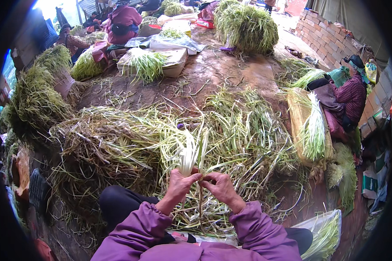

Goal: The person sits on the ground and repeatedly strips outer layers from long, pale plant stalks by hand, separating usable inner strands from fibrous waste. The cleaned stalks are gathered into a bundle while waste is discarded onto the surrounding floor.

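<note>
My left hand (pixel 179 186) grips a small bunch of whitish leafy stalks (pixel 187 159) that fan upward from the fist. Close beside it, my right hand (pixel 222 186) pinches a single greenish stalk (pixel 201 153) between thumb and fingertips, and the two thumbs nearly meet. Below the fingers hangs a thin brown strand (pixel 201 208). Both hands are above my lap, in front of a wide heap of loose green and withered leaves (pixel 114 146). Where the right fingertips end behind the stalk is hidden.
A clear plastic bag of stalks (pixel 323 235) lies by my right knee. On the right, a seated person (pixel 352 94) is beside a yellow sack (pixel 299 130) topped with pale stalks (pixel 314 130). Tall bundles of greens (pixel 248 29) and other people (pixel 122 24) are farther back.
</note>
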Motion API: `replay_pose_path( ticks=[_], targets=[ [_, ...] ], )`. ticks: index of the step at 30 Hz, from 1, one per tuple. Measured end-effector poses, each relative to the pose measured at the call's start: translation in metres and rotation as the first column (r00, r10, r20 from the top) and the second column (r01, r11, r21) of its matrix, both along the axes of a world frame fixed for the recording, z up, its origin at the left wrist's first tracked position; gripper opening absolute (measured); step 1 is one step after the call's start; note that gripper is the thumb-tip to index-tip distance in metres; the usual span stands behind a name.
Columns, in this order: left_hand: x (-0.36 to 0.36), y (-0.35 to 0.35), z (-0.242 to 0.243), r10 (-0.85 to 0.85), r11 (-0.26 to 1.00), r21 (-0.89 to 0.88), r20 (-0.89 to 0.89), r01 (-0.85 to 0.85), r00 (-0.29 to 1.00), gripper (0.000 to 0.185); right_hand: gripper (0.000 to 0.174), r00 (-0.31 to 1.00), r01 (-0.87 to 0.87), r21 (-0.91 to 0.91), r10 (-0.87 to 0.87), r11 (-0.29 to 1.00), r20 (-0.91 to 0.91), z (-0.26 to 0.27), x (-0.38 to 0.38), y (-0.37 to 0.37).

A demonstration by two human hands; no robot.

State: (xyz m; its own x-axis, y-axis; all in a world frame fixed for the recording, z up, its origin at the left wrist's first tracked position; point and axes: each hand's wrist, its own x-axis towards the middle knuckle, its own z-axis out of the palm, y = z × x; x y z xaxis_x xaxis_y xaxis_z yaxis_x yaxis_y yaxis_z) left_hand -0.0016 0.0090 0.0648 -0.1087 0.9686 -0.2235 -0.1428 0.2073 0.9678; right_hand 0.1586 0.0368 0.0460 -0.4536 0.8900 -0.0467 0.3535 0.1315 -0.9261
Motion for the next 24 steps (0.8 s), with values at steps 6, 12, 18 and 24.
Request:
replay_pose_path(
  ticks=[6,12,18,24],
  targets=[
    [-0.005,0.000,-0.006,0.026,1.000,-0.006,-0.009,-0.026,1.000,0.013,0.020,0.994,0.096,0.040,-0.094,0.995,-0.059,0.000,-0.015,-0.008],
    [-0.005,-0.002,-0.006,0.139,0.990,-0.018,0.203,-0.139,0.969,0.011,0.017,0.885,0.210,-0.302,-0.312,0.930,-0.346,-0.015,-0.023,-0.013],
    [-0.009,-0.003,-0.007,0.233,0.972,-0.040,0.337,-0.233,0.912,0.006,0.015,0.794,0.227,-0.416,-0.415,0.881,-0.445,-0.040,0.002,-0.020],
    [-0.011,-0.004,-0.008,0.177,0.980,0.032,0.317,-0.197,0.932,0.006,0.019,0.913,0.348,-0.028,-0.332,0.937,0.239,-0.113,0.082,-0.027]
  ],
)
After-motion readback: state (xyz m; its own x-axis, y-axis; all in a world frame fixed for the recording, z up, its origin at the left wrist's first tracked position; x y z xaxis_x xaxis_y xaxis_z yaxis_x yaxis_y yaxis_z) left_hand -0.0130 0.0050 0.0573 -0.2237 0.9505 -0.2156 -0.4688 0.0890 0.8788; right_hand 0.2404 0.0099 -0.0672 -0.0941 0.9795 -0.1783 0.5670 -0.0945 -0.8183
